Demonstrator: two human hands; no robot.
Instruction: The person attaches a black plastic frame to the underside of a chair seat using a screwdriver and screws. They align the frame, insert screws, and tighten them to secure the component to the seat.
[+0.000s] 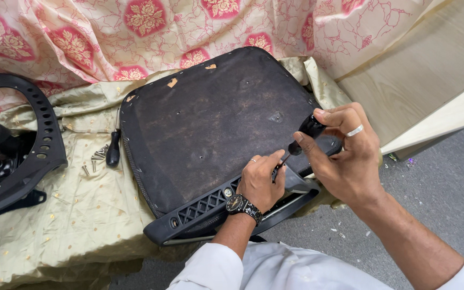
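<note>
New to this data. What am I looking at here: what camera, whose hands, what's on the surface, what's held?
There is one picture, from a camera worn on a person's head, looking down at their own two bare hands. No robot is involved. An upturned chair seat with a dark underside lies on a gold cloth. The right hand grips a black-handled screwdriver, its tip down by the seat's black plastic bracket. The left hand, with a wristwatch, steadies the shaft near the tip. To the left lie a second screwdriver, loose screws and a black chair frame. Flowered pink fabric lies behind.
</note>
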